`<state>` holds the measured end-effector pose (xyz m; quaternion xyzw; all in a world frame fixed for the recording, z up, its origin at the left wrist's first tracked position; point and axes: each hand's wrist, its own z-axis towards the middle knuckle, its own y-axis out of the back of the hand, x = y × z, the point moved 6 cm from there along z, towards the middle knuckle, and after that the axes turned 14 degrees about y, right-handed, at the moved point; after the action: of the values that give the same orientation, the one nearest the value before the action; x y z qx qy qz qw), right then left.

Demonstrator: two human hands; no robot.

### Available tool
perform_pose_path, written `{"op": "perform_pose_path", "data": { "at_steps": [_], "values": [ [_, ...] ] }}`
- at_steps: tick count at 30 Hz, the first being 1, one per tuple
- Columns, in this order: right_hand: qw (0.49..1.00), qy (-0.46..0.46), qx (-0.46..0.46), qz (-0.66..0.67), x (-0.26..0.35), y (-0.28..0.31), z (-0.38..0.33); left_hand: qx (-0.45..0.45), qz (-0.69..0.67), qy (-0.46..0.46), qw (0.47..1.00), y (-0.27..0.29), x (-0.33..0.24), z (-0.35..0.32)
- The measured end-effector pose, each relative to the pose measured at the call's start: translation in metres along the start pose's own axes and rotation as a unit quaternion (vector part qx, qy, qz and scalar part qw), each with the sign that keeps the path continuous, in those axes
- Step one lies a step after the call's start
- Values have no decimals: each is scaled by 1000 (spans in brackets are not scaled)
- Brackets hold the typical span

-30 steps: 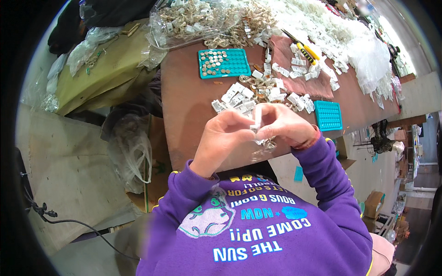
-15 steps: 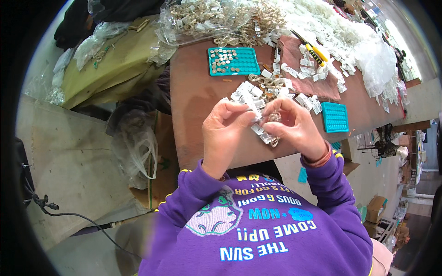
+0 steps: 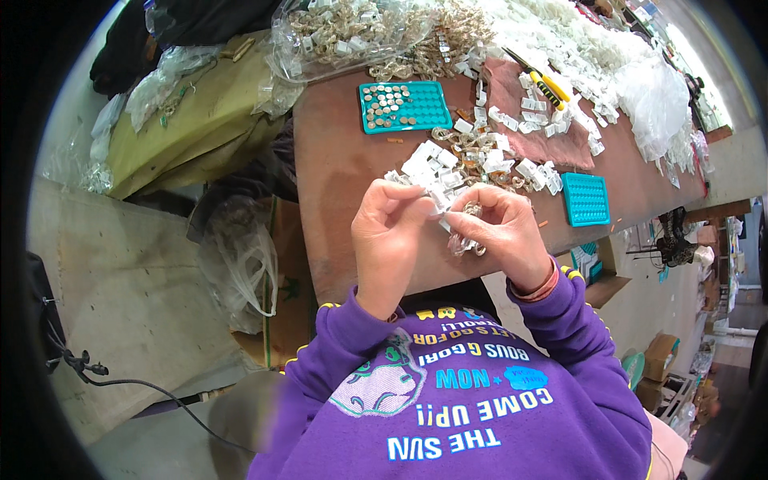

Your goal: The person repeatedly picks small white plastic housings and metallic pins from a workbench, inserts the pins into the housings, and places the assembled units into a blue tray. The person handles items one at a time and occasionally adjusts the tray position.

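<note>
My left hand (image 3: 390, 240) pinches a small white plastic housing (image 3: 437, 197) between thumb and fingertips, above the near part of the table. Close beside it, my right hand (image 3: 506, 232) is closed, thumb against forefinger, on a coiled beige wire lead (image 3: 466, 243) that hangs below its fingers. The fingertips of both hands almost meet, and the exact point where housing and wire join is too small to make out. Just beyond the hands lies a loose pile of white plastic housings (image 3: 428, 160) with coiled wires among them.
A teal tray (image 3: 428, 106) holding several round silver discs sits farther back. At right is a second teal tray (image 3: 586, 200). Yellow-handled pliers (image 3: 550, 90) lie on a reddish cloth (image 3: 552, 148). Big heaps of white parts (image 3: 560, 40) and a clear bag (image 3: 352, 32) of wired pieces fill the back.
My right hand has drawn its fingertips together and come closer to the left fingers. The coiled wire hangs slightly lower. My left hand has stayed almost in place.
</note>
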<state>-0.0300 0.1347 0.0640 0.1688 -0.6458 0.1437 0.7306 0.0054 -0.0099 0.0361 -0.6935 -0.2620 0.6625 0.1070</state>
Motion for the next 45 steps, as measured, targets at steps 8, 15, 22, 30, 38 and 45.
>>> {"op": "perform_pose_path", "data": {
  "at_steps": [8, 15, 22, 30, 38, 45],
  "values": [
    [977, -10, -45, 208, -14, -22, -5, 0, -225, 185, 957, -11, 24, -3],
    [996, 55, -58, 36, -8, -11, 1, -47, -216, 146, 964, -13, 28, 9],
    [991, 108, -79, 7, 2, -10, 8, -23, -151, 63, 986, -12, 20, 13],
    [994, 68, -70, 52, -4, -11, 4, -20, -194, 109, 975, -16, 23, 8],
    [989, 100, -100, 30, 1, -12, 2, -19, -167, 82, 982, -16, 18, 8],
    [990, 113, -72, -34, 10, -12, 0, -41, -73, -7, 996, -13, 3, 2]
  ]
}}
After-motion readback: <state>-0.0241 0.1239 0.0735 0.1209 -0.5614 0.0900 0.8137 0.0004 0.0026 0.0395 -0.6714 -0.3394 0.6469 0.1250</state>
